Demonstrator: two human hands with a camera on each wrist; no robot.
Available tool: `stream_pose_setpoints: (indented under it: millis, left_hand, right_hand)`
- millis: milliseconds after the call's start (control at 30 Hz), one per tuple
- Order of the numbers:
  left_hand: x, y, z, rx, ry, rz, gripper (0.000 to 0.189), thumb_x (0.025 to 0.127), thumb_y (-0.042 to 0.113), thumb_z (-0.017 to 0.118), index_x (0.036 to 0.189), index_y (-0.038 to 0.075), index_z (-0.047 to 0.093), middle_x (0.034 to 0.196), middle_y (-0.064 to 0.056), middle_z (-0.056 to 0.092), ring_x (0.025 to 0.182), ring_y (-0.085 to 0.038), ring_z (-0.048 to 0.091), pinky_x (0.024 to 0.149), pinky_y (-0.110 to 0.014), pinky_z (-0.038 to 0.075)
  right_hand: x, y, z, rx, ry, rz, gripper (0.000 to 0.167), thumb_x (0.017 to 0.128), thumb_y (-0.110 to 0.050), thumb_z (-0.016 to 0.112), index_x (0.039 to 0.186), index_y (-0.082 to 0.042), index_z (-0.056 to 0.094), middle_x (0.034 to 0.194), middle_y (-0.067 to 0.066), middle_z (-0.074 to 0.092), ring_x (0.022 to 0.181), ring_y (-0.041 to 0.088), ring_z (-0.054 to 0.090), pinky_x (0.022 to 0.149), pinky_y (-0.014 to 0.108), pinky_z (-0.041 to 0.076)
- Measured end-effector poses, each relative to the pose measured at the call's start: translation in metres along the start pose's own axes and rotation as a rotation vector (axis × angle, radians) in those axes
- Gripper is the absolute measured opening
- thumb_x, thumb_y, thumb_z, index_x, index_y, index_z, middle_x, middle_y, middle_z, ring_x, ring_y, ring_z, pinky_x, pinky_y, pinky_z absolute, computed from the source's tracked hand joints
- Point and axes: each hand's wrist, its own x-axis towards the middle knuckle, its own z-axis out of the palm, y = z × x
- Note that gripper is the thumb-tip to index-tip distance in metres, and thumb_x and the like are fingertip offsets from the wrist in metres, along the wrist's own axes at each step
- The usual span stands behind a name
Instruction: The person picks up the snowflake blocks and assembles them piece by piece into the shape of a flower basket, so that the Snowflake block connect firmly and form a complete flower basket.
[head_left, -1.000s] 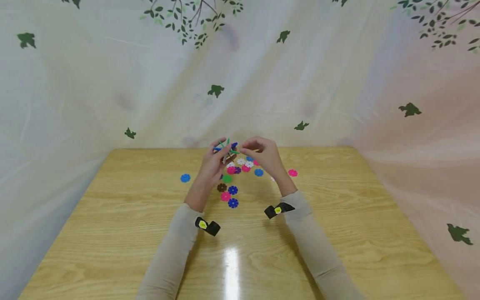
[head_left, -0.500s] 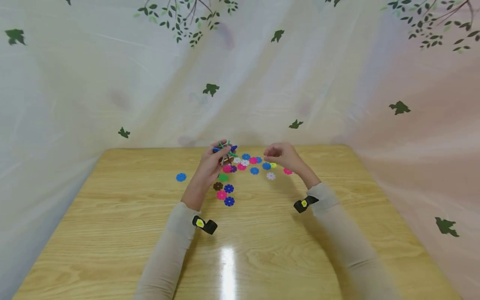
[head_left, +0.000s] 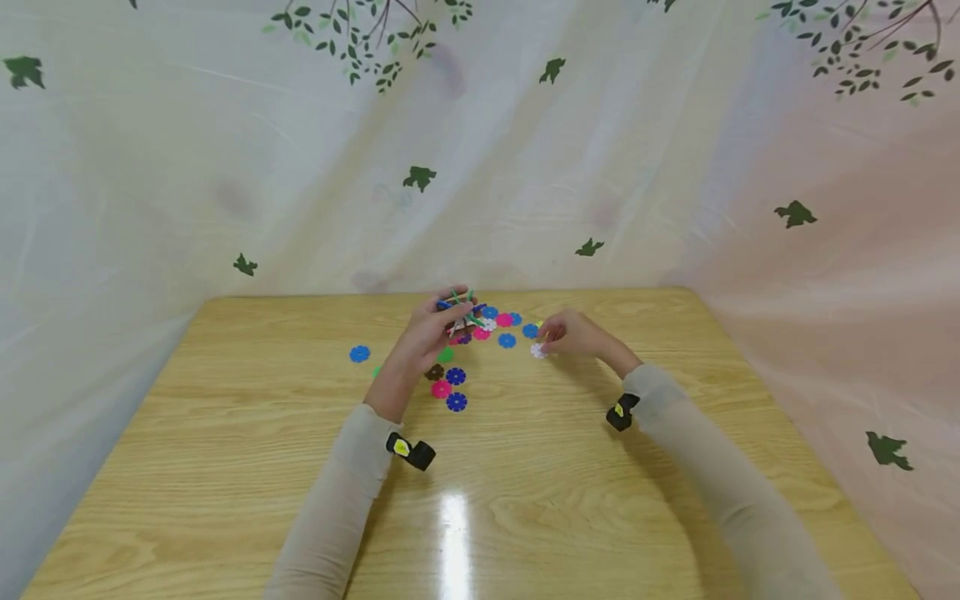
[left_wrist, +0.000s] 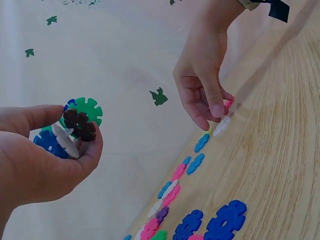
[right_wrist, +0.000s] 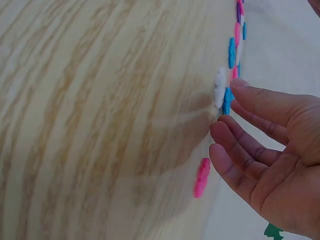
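Holding disc cluster in left hand above desk; right hand loosely curved, seemingly empty, by white disc on desk, contact unclear. Probably picking step; next move calls for edge pinch.

Soft, even light in the head view, white glare streak midway between the left and right edges of the table, shadows along the inner sides of both sleeves, greyer left wrist view, blurred shadow of the right hand over soft-focus wood grain
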Motion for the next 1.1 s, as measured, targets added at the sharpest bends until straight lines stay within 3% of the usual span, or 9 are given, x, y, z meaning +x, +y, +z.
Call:
stream_pose_setpoints:
  millis: [167, 400, 600, 700, 833, 933, 1033, 1100]
  left_hand:
    - [0.0, -0.003, 0.0, 0.042, -0.028, -0.002, 0.045, 0.104, 0.014, 0.058, 0.147, 0.01, 0.047, 0.132, -0.009, 0.06, 0.102, -0.015, 0.066, 0.096, -0.04, 0.052]
    - [0.0, -0.004, 0.001, 0.08, -0.04, 0.003, 0.052, 0.105, 0.014, 0.057, 0.153, 0.006, 0.04, 0.129, -0.007, 0.062, 0.098, -0.015, 0.067, 0.1, -0.04, 0.053]
    - [0.0, -0.003, 0.002, 0.066, -0.03, -0.024, 0.049, 0.105, 0.013, 0.056, 0.152, 0.009, 0.042, 0.127, -0.007, 0.06, 0.107, -0.02, 0.065, 0.114, -0.053, 0.044]
    - [0.0, -0.004, 0.0, 0.066, -0.031, -0.028, 0.049, 0.106, 0.013, 0.055, 0.152, 0.008, 0.041, 0.134, -0.012, 0.057, 0.112, -0.022, 0.063, 0.112, -0.051, 0.046]
    - [0.0, -0.004, -0.002, 0.064, -0.036, -0.025, 0.05, 0.106, 0.013, 0.054, 0.153, 0.006, 0.039, 0.146, -0.021, 0.05, 0.11, -0.021, 0.064, 0.096, -0.038, 0.053]
    - [0.001, -0.004, -0.002, 0.06, -0.026, -0.021, 0.049, 0.106, 0.013, 0.055, 0.152, 0.007, 0.04, 0.136, -0.017, 0.057, 0.101, -0.017, 0.067, 0.088, -0.034, 0.052]
    - [0.002, -0.005, -0.002, 0.047, -0.013, -0.02, 0.048, 0.105, 0.013, 0.056, 0.151, 0.007, 0.041, 0.129, -0.011, 0.061, 0.1, -0.016, 0.066, 0.092, -0.039, 0.051]
    - [0.003, -0.005, -0.002, 0.034, -0.001, -0.021, 0.046, 0.105, 0.013, 0.056, 0.15, 0.008, 0.043, 0.126, -0.008, 0.062, 0.103, -0.017, 0.066, 0.101, -0.044, 0.05]
  right_hand:
    - [0.005, 0.002, 0.007, -0.015, -0.003, 0.053, 0.018, 0.087, -0.004, 0.079, 0.102, 0.005, 0.073, 0.086, 0.014, 0.07, 0.079, 0.019, 0.061, 0.069, 0.025, 0.049]
    - [0.005, -0.003, 0.009, 0.003, -0.007, 0.049, 0.017, 0.084, -0.002, 0.081, 0.093, 0.003, 0.068, 0.086, 0.011, 0.067, 0.08, 0.018, 0.057, 0.072, 0.027, 0.049]
    - [0.006, -0.006, 0.009, 0.029, -0.009, 0.042, 0.016, 0.086, 0.004, 0.076, 0.095, 0.002, 0.064, 0.088, 0.012, 0.066, 0.081, 0.019, 0.059, 0.071, 0.025, 0.051]
    - [0.009, -0.013, 0.01, 0.079, 0.046, 0.037, 0.013, 0.088, 0.003, 0.074, 0.098, 0.003, 0.066, 0.087, 0.012, 0.067, 0.079, 0.017, 0.059, 0.066, 0.024, 0.051]
    - [0.012, -0.033, 0.008, 0.2, 0.17, 0.026, 0.016, 0.091, 0.0, 0.073, 0.106, 0.004, 0.069, 0.091, 0.015, 0.069, 0.077, 0.013, 0.062, 0.065, 0.028, 0.055]
    - [0.015, -0.05, 0.005, 0.287, 0.255, -0.016, 0.019, 0.093, -0.004, 0.072, 0.11, 0.004, 0.07, 0.096, 0.018, 0.071, 0.077, 0.01, 0.065, 0.068, 0.029, 0.058]
    - [0.016, -0.072, 0.001, 0.371, 0.31, -0.061, 0.022, 0.095, -0.007, 0.071, 0.113, 0.005, 0.069, 0.102, 0.024, 0.071, 0.081, 0.02, 0.069, 0.069, 0.026, 0.059]
    - [0.017, -0.083, 0.002, 0.428, 0.343, -0.084, 0.022, 0.096, -0.008, 0.071, 0.113, 0.005, 0.07, 0.102, 0.026, 0.07, 0.082, 0.024, 0.069, 0.067, 0.024, 0.059]
